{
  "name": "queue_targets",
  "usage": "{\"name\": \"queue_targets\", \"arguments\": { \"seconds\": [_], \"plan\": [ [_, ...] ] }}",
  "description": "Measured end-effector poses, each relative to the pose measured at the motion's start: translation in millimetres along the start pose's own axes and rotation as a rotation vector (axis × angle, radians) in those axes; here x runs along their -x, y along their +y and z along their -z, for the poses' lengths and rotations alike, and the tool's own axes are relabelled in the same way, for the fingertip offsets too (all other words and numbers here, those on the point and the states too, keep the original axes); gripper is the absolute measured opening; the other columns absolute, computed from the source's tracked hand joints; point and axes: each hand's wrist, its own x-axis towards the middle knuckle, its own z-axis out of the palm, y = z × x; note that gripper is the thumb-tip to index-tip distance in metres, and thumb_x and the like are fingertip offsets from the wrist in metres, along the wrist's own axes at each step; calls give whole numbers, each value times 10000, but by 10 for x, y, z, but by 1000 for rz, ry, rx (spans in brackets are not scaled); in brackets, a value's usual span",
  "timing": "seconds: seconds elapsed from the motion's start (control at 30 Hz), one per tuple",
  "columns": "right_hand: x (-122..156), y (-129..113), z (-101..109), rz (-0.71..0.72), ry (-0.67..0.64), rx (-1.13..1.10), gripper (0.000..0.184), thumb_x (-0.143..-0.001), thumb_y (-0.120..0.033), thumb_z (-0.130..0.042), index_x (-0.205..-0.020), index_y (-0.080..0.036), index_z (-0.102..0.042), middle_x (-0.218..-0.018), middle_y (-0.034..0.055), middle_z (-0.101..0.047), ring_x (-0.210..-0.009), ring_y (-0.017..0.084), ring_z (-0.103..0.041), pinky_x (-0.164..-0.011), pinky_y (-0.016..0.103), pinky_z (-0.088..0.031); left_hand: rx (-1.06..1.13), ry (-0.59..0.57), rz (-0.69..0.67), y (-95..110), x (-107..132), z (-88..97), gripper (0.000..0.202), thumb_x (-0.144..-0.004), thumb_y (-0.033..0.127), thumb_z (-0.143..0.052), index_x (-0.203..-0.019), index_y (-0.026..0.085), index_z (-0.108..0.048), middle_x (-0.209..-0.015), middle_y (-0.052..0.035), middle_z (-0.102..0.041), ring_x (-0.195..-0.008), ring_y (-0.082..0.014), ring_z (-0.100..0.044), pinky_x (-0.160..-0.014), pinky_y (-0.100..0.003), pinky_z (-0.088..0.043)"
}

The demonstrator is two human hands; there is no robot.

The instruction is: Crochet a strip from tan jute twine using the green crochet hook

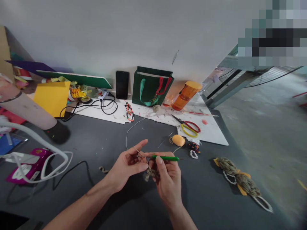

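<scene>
Crochet hook (168, 158) gripped in R hand (169, 180); L hand (127, 166) pinching yarn piece (151, 173); grn bag (151, 88), orange jar (186, 95) behind, contents unclear.

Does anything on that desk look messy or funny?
Yes: the white boards look dirty. They're speckled with dark marks, and there's a red blotch just right of the scissors. It looks odd because the boards are otherwise plain white.
</scene>
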Motion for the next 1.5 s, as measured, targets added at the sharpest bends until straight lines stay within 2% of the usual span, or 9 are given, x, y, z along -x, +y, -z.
{"name": "queue_targets", "arguments": {
  "seconds": [0.1,0.17,0.23,0.4,0.53,0.63,0.97,1.23,1.5],
  "plan": [
    [8,30,25,269,-48,211,105,-937,-197,-662,-951,-245,-754,-912,56,-797,-747,173,-749,-583,246,-586,-43,17,-94,-25,17,-8,689,-663,186,-911,-1292,359,-687,-755,44,-665,-733,-81,-576,-771,-233,-461],
    [20,56,20,453,-86,289,224,-907,-94,-662,-1017,-264,-759,-1014,61,-807,-941,215,-765,-770,325,-615,-56,18,-122,-36,24,-14,718,-675,184,-903,-1326,362,-657,-779,38,-672,-765,-91,-586,-799,-245,-467],
    [32,74,3,507,-81,268,281,-889,-53,-666,-1038,-274,-757,-1043,54,-810,-969,220,-769,-844,361,-606,-62,11,-122,-39,29,-17,782,-670,178,-904,-1371,368,-614,-835,31,-684,-793,-96,-591,-827,-257,-470],
    [18,58,-30,196,62,-11,38,-864,-210,-755,-853,-245,-749,-930,55,-822,-818,215,-783,-663,307,-615,-57,-24,-129,-39,25,-13,966,-689,171,-887,-1511,371,-422,-834,36,-674,-776,-98,-578,-811,-265,-455],
    [-16,5,-45,43,95,-138,130,-781,-313,-839,-786,-231,-737,-874,53,-818,-482,102,-615,-446,211,-495,-50,-45,-121,-34,19,-8,1011,-712,175,-869,-1559,324,-339,-763,50,-642,-739,-95,-551,-777,-259,-425],
    [-32,-46,-60,-18,104,-188,181,-737,-345,-869,-749,-229,-731,-835,55,-816,-435,82,-541,-407,194,-459,-24,-59,-91,-14,18,-15,984,-740,191,-849,-1567,307,-328,-746,54,-625,-707,-90,-522,-738,-256,-402],
    [-34,-96,-58,-85,82,-201,233,-759,-391,-847,-763,-226,-683,-700,12,-751,-360,34,-393,-296,100,-291,37,3,-89,5,12,-36,971,-706,164,-868,-1542,303,-393,-781,50,-632,-740,-92,-531,-741,-249,-399],
    [-60,-149,-25,-78,82,-151,296,-823,-471,-780,-804,-225,-616,-702,-14,-713,-349,22,-354,-279,86,-311,20,1,-130,9,23,-23,943,-713,162,-865,-1532,303,-418,-788,35,-639,-744,-98,-524,-724,-247,-398],
    [-58,-157,88,27,-26,-7,265,-958,-466,-621,-882,-226,-540,-742,-15,-713,-307,14,-375,-301,123,-327,-42,-1,-151,39,33,-23,894,-722,174,-853,-1514,293,-457,-772,29,-612,-737,-119,-501,-728,-273,-395]
  ]
}}
